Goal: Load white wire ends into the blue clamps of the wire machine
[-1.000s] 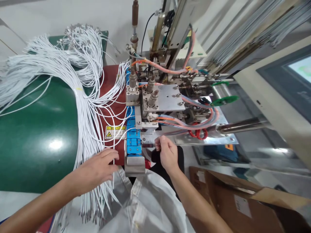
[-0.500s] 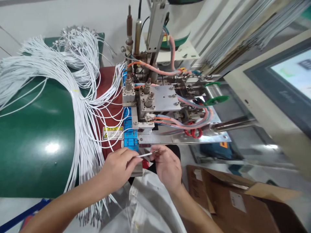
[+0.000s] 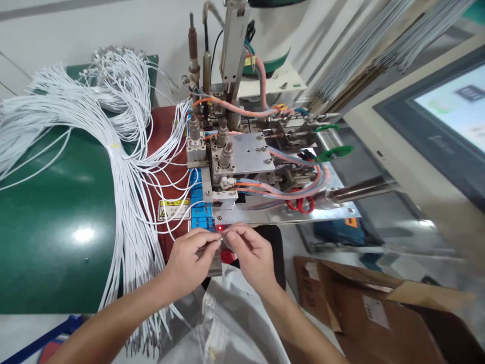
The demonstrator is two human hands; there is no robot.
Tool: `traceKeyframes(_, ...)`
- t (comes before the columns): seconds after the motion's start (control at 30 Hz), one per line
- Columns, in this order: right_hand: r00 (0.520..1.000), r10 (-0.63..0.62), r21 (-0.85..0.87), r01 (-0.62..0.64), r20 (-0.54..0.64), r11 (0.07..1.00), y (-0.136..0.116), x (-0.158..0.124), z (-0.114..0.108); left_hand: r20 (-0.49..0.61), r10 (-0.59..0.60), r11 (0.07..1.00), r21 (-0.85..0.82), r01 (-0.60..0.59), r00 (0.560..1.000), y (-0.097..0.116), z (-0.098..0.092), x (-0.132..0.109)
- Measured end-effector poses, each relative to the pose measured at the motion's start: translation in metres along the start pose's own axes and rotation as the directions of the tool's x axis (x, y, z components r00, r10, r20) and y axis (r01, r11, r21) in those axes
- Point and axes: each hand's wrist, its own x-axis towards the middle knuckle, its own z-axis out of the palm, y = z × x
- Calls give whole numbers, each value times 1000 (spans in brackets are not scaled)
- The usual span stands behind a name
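Both hands meet just below the blue clamp block (image 3: pixel 200 216) at the front of the machine. The left hand (image 3: pixel 191 258) comes in from below and to the left of the block, with its thumb and forefinger pressed narrowly together. The right hand (image 3: pixel 250 255) sits below and to the right of the block, its fingers curled and its fingertips pinched against those of the left. Between the two pinches lies a thin pale strand (image 3: pixel 222 241), right under the block's lower edge and too small to make out further. A small red light (image 3: pixel 219 228) glows at the block's lower right corner, just above the fingertips. A thick bundle of white wires (image 3: pixel 125 202) runs down left of the block over a green surface (image 3: pixel 56 227), and single wires loop across to the block past a yellow warning label (image 3: pixel 173 209) touching its left side. A steel plate (image 3: pixel 284 215) stretches to the right of the block. A cardboard box (image 3: pixel 364 303) stands open well below and right of it.
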Motion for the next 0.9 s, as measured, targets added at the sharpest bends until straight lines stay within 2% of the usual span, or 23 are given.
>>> traceKeyframes(0.1, 995, -85, -125, 90, 50, 988, -4, 3, -4, 63, -62, 994, -81, 67, 996, 2, -2, 2)
traceKeyframes(0.2, 989, -90, -184, 112, 121, 977, -7, 7, -6, 53, -101, 994, -47, 104, 993, 0, -1, 2)
traceKeyframes(0.27, 995, -7, -121, 19, 97, 992, -6, 7, -4, 28, -54, 998, 14, 54, 998, -3, 0, 2)
traceKeyframes(0.33, 994, 105, 18, -105, 35, 994, -1, 4, 1, 14, -30, 999, 46, 29, 999, -5, 0, 1)
traceKeyframes(0.43, 985, 170, 178, -162, -32, 971, 5, -2, 8, 1, -119, 993, 13, 119, 993, -7, 1, 1)
traceKeyframes(0.6, 996, 74, 95, -69, -51, 993, 8, -3, 11, 28, -235, 967, -92, 236, 972, -8, 1, 1)
traceKeyframes(0.9, 1000, -3, 3, 3, 1, 1000, 8, 3, 9, 86, -280, 950, -116, 289, 956, -7, 1, 1)
